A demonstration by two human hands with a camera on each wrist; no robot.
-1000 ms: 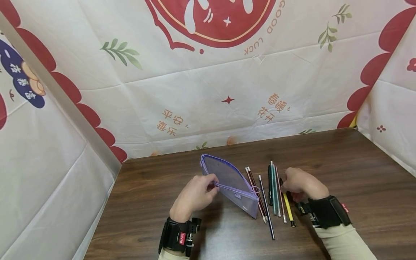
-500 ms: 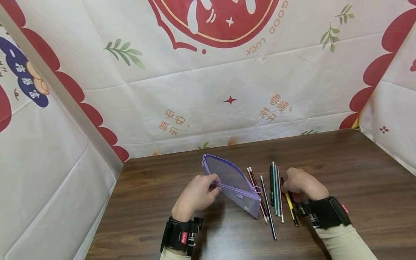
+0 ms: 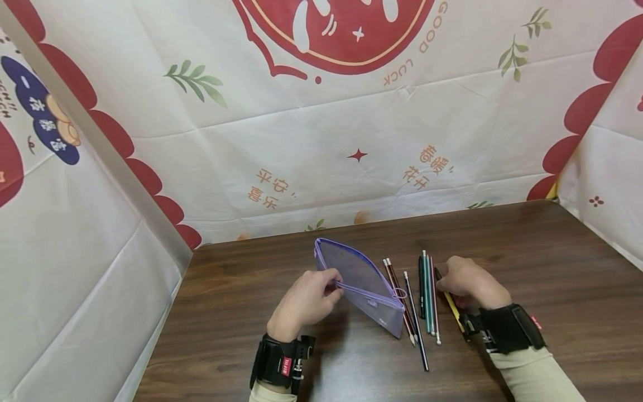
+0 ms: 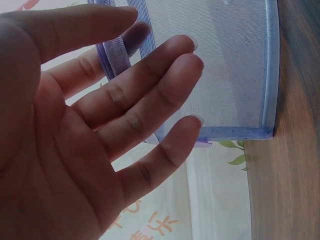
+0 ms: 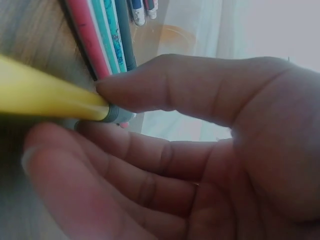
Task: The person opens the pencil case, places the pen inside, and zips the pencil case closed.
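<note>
As the left hand (image 3: 303,304) pinches the zipped rim between thumb and forefinger, the purple mesh pouch (image 3: 374,314) gapes above the wooden table (image 3: 226,335), left of the pencils. Its remaining fingers spread loosely in the left wrist view, the forefinger's tip dimmed behind the mesh. Light passes through that pouch, yet whether anything lies at its bottom can't be judged from here. Over on the far side, the right hand (image 3: 472,282) has thumb and fingers closed narrowly on the yellow pen or pencil (image 3: 452,309), right at its dark ribbed collar; which kind it is, hard to say, and the lower end slips from sight by the black wristband (image 3: 509,329). Just beside it runs a tight row: red pencil (image 3: 435,301), green pencils (image 3: 428,296), black pen (image 3: 421,285), all blurred up close in the right wrist view. Nearer the pouch comes a dark pencil (image 3: 416,321) with a white end, then two dark red pencils (image 3: 390,272), partly masked by the pouch's corner. Behind it all hangs a printed cloth (image 3: 301,139), its big red emblem (image 3: 346,39) cut off by the top edge.
</note>
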